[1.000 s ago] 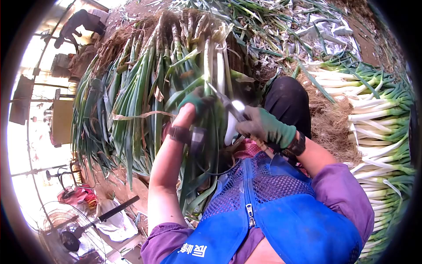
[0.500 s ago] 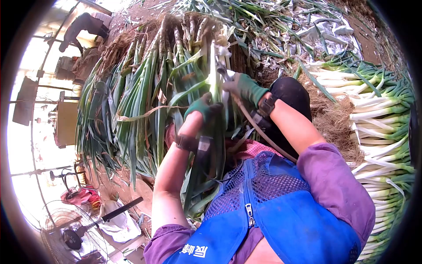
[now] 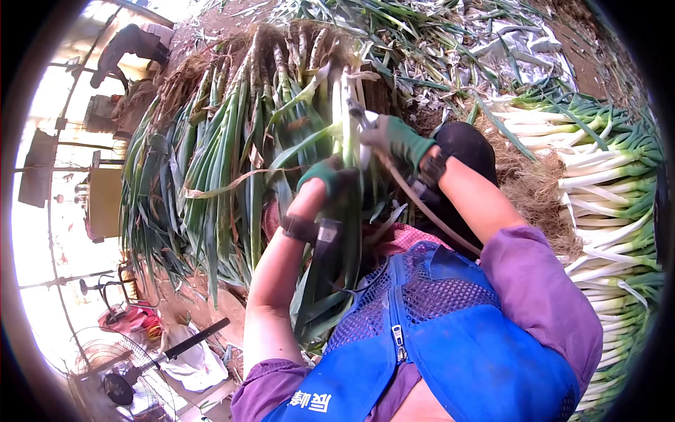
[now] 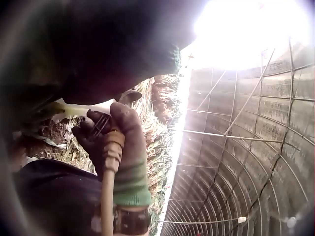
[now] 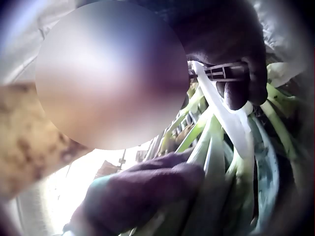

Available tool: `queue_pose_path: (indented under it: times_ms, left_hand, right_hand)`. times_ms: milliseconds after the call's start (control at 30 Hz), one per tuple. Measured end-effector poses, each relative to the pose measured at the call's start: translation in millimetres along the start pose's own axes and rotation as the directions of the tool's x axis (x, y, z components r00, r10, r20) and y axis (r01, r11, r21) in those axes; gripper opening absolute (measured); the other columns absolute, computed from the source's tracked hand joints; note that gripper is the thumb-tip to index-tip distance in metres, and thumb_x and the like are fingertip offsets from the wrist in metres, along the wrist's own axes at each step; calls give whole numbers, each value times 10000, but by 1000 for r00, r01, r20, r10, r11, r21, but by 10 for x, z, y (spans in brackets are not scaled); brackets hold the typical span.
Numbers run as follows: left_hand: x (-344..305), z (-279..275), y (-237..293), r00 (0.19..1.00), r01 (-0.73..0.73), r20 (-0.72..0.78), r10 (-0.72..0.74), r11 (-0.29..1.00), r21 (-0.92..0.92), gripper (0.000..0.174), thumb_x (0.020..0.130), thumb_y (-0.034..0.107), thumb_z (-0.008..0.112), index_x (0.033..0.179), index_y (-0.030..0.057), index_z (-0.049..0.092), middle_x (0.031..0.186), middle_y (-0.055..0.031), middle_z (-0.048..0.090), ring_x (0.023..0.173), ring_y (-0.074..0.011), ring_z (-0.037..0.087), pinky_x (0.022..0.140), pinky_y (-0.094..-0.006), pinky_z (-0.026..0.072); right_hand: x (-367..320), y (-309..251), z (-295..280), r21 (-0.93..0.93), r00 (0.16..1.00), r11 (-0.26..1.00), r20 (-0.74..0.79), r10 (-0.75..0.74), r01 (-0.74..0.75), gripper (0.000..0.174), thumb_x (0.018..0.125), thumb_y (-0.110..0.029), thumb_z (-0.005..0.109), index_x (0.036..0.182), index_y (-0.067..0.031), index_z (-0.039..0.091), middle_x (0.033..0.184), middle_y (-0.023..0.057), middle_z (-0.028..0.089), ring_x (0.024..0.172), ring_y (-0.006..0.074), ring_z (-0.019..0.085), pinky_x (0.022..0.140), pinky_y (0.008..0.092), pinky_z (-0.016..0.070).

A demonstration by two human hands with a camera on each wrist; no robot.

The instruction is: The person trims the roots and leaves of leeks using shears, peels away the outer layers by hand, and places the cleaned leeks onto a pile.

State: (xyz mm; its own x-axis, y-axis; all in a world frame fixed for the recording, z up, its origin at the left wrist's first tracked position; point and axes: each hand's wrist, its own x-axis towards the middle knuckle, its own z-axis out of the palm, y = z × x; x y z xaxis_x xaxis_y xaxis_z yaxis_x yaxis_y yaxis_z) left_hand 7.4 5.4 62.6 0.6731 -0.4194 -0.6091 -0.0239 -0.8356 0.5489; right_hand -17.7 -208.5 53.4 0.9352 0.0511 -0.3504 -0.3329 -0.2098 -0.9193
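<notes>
In the head view my left hand (image 3: 329, 176), in a green and dark glove, grips a leek (image 3: 346, 116) below its white shank. My gloved right hand (image 3: 395, 138) holds an air gun (image 3: 358, 112) with a tan hose (image 3: 425, 211) trailing back along the forearm. The gun's tip lies right beside the white shanks. From the left wrist, the hose fitting (image 4: 113, 145) shows below the curled fingers of the right hand. In the right wrist view a pale layer of the leek (image 5: 221, 110) lies between both hands; a blurred disc hides part of this view.
A thick heap of untrimmed leeks (image 3: 225, 162) with brown roots lies to the left. Cleaned leeks (image 3: 605, 183) are stacked at the right, their roots (image 3: 531, 193) facing me. Peelings (image 3: 450, 56) cover the ground ahead. A fan (image 3: 119, 387) stands at lower left; another person (image 3: 130, 49) bends at far left.
My right hand has moved forward and left with the air gun, from near my lap to the white shanks. My left hand shifts slightly backward. Over the last half second little differs.
</notes>
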Motion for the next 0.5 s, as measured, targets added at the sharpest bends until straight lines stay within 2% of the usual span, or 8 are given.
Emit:
queue_pose_path:
  times_ms: [100,133,233,300,333,367,433,500]
  left_hand:
    - [-71,5,31,1000,-18,-10,17,995,-98,538,845,307,656,1276,0,558,1022,-114,679,865,-173,630,770,-319,506]
    - [-8,32,-65,997,-40,-67,37,998,-42,529,849,305,659,1277,11,560,1003,-96,677,859,-164,620,767,-318,504]
    - [130,97,-226,998,-48,-49,41,989,-142,455,840,359,669,1164,43,619,944,-148,696,853,-220,664,785,-357,511]
    - [-24,-3,-9,999,48,26,-44,982,-183,433,868,293,663,1210,34,604,955,-72,676,831,-136,612,738,-299,493]
    - [-76,-55,66,994,95,63,-84,975,-200,425,882,260,659,1233,30,597,961,-35,666,820,-95,586,714,-270,484]
    - [-65,-70,46,998,36,54,-14,898,-439,426,888,237,682,1247,26,586,982,-43,678,829,-93,598,706,-256,484]
    - [-162,-222,46,997,-11,-59,-45,698,-716,459,887,217,701,1273,5,572,1009,-61,689,857,-113,619,742,-262,504]
    - [-208,-415,52,988,-65,-146,-55,703,-708,455,887,203,705,1263,-27,590,1040,-82,689,907,-152,639,822,-266,513]
  right_hand:
    - [479,93,-35,32,985,989,-92,149,-147,304,758,-281,675,749,17,616,568,91,575,438,174,548,413,310,437]
    - [508,41,-49,-45,987,994,-130,95,-102,250,773,-230,660,727,6,594,549,87,554,412,173,539,377,312,423]
    - [340,-70,-47,32,998,999,-65,22,-20,244,782,-218,646,699,0,573,534,85,540,405,174,543,363,309,421]
    - [93,-150,-44,28,999,999,32,-31,30,256,789,-249,639,745,-5,580,539,82,544,407,174,543,370,296,433]
    - [12,-103,-40,8,998,1000,56,-21,21,259,791,-259,637,765,-7,584,554,79,555,428,168,553,392,291,443]
    - [-81,-41,-40,-14,997,1000,82,-10,11,264,793,-269,634,785,-10,589,570,76,566,448,163,563,414,286,453]
    - [-397,150,19,-44,987,997,151,-51,58,365,771,-331,676,905,8,678,708,68,633,694,198,621,650,323,478]
    - [-990,-37,101,14,977,999,209,-42,40,410,758,-334,683,940,33,658,775,105,651,750,205,639,682,323,490]
